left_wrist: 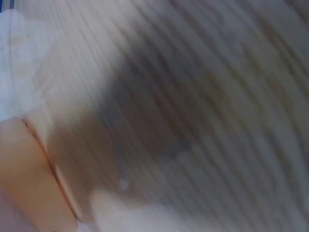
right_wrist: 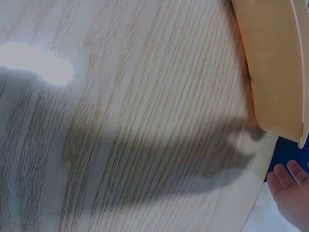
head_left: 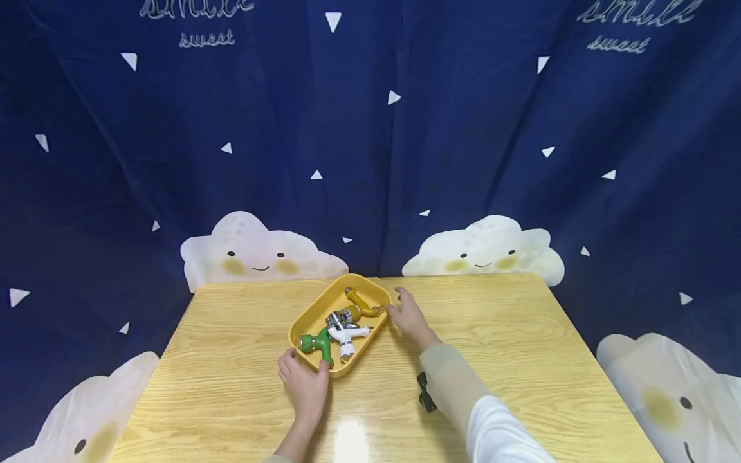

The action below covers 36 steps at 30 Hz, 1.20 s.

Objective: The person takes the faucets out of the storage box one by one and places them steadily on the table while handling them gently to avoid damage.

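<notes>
A yellow plastic tray (head_left: 314, 317) sits slantwise near the back of the table. In it lie a green faucet (head_left: 322, 343), a white faucet (head_left: 346, 334), a yellow faucet (head_left: 361, 303) and a chrome piece partly covered by the others. At the tray's near-left corner is my left hand (head_left: 305, 386), fingers and thumb spread against the outside. My right hand (head_left: 410, 317) is beside the right end, its fingers loosely extended. In the right wrist view that hand (right_wrist: 292, 195) shows a gap from the tray wall (right_wrist: 275, 67). Only orange tray wall (left_wrist: 29, 174) and table appear in the left wrist view.
A small black object (head_left: 426, 392) lies on the wooden table (head_left: 231, 360), partly behind my right forearm. Beyond the table's back edge hangs a dark blue curtain (head_left: 359, 128) with cloud prints.
</notes>
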Tool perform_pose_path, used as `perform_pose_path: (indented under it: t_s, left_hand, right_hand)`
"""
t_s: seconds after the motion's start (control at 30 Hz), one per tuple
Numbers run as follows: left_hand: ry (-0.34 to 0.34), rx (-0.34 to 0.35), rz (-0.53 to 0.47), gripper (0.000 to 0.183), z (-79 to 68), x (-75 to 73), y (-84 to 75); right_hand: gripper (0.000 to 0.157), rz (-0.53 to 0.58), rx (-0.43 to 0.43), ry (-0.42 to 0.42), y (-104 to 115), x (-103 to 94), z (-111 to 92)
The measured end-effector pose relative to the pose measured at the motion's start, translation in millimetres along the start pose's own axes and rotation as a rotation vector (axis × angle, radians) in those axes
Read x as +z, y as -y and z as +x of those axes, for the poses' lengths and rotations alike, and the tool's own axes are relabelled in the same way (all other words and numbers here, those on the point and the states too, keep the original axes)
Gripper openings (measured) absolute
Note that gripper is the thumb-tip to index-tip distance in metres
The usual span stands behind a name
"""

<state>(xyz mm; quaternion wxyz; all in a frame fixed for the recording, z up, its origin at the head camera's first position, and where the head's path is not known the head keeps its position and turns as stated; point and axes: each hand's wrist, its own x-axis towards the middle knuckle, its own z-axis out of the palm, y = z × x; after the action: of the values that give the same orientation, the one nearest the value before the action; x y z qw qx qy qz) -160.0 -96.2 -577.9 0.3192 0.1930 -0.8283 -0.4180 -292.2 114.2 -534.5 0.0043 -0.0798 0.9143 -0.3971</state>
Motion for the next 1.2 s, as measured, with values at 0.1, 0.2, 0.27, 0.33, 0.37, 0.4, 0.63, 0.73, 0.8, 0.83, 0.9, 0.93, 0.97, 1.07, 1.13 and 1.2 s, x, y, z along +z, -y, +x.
perform_pose_path:
  t_s: [0.1, 0.2, 0.27, 0.33, 0.37, 0.4, 0.63, 0.73, 0.8, 0.83, 0.9, 0.93, 0.97, 1.07, 1.13, 1.2]
  left_hand:
    - [0.001, -0.028, -0.018, 0.066, -3.8, 0.8, -2.7]
    - [0.011, -0.062, -0.045, 0.066, -7.3, 2.0, -5.8]
    - [0.010, -0.076, -0.073, 0.066, -8.9, 3.5, -7.7]
    - [0.012, -0.081, -0.087, 0.066, -10.4, 5.8, -8.4]
    - [0.011, -0.078, -0.090, 0.066, -11.1, 7.0, -8.5]
    - [0.010, -0.075, -0.089, 0.067, -11.6, 8.2, -8.5]
    - [0.025, -0.086, -0.073, 0.079, -13.7, 12.9, -5.6]
    - [0.041, -0.110, -0.072, 0.083, -13.6, 13.4, -4.1]
    - [0.052, -0.128, -0.073, 0.085, -13.7, 13.4, -3.8]
    - [0.057, -0.136, -0.072, 0.085, -13.7, 13.4, -3.7]
    - [0.064, -0.151, -0.069, 0.085, -14.0, 13.3, -3.5]
    - [0.067, -0.157, -0.069, 0.085, -13.9, 13.2, -3.7]
    - [0.070, -0.162, -0.068, 0.085, -13.9, 13.3, -3.5]
    - [0.074, -0.172, -0.066, 0.084, -13.4, 13.4, -3.0]
    - [0.077, -0.177, -0.062, 0.084, -12.7, 13.5, -2.2]
    - [0.079, -0.180, -0.054, 0.083, -12.2, 13.2, -1.6]
  right_hand:
    - [0.053, -0.002, 0.011, 0.017, 4, 1.8, 1]
    - [0.053, 0.003, 0.026, 0.040, 7, 3.7, 2]
    - [0.054, 0.008, 0.029, 0.050, 8, 4.9, 3]
    - [0.054, 0.009, 0.030, 0.054, 9, 6.4, 3]
    - [0.055, 0.010, 0.030, 0.057, 9, 7.6, 4]
    - [0.056, 0.012, 0.033, 0.063, 9, 8.7, 4]
    - [0.062, -0.015, 0.061, 0.116, 6, 17.3, 7]
    - [0.063, -0.012, 0.063, 0.112, 6, 18.3, 8]
    - [0.064, -0.006, 0.065, 0.115, 6, 18.5, 7]
    - [0.064, -0.001, 0.066, 0.118, 7, 18.4, 7]
    - [0.065, 0.006, 0.069, 0.121, 8, 18.3, 6]
    - [0.065, 0.013, 0.070, 0.122, 8, 18.2, 5]
    - [0.064, 0.018, 0.070, 0.122, 8, 18.2, 5]
    - [0.064, 0.029, 0.068, 0.112, 7, 18.9, 4]
    - [0.064, 0.037, 0.061, 0.099, 5, 19.5, 3]
    - [0.063, 0.047, 0.048, 0.085, 5, 20.1, 1]
